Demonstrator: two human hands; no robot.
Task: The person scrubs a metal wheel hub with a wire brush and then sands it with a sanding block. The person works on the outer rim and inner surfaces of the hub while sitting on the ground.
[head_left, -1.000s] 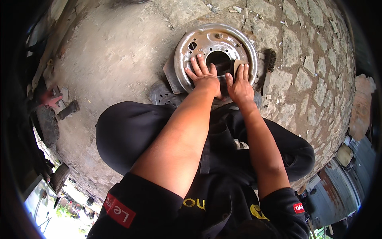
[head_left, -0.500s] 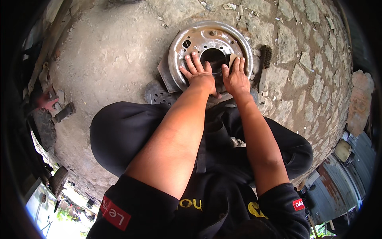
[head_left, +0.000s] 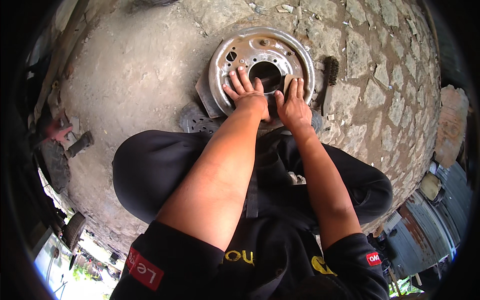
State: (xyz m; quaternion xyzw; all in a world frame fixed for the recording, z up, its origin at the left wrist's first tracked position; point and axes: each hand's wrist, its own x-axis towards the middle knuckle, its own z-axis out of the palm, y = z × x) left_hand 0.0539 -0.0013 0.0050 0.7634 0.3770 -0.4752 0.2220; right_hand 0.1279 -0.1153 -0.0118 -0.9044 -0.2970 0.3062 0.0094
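A round silver metal wheel disc [head_left: 250,47] with a dark centre hole and several small holes lies flat on the ground in front of my knees. My left hand [head_left: 245,92] rests on its near left part, fingers spread flat and holding nothing. My right hand [head_left: 291,104] is at the near right edge of the centre hole. Its fingers press a small tan abrasive sheet [head_left: 288,81] against the metal. Both forearms reach forward between my black-trousered legs.
A wire brush with a dark handle [head_left: 329,82] lies just right of the disc. A flat plate [head_left: 206,95] and a dark round part [head_left: 192,122] sit under its left side. The ground is concrete on the left and stone paving [head_left: 380,75] on the right, with scrap parts [head_left: 75,145] far left.
My right hand has shifted the abrasive sheet slightly along the edge of the centre hole. My left hand stays spread on the disc. The view has moved a little.
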